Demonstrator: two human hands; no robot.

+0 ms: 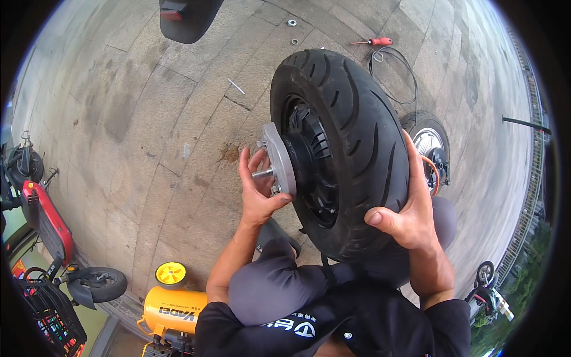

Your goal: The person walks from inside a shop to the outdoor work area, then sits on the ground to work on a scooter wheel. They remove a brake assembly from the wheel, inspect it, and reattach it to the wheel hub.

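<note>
A fat black scooter wheel (363, 143) with a hub motor stands upright before my knees, its tread turned partly toward me. My right hand (410, 214) grips the tyre from its right side, thumb on the tread and fingers going round behind. On the hub's left face sits a silver metal plate (278, 157) with bolts, and a threaded axle (263, 174) sticks out of it. My left hand (260, 193) cups the plate's lower edge, thumb at the bottom rim and fingers curled round the axle end.
Beyond the wheel lie a red-handled screwdriver (380, 41), a cable (410, 74), a nut (291, 22) and a ring (294, 41). Another wheel (429, 140) rests at right. A yellow air compressor (169, 306) stands lower left, near parked scooters (50, 226). A dark mudguard (187, 21) hangs at the top.
</note>
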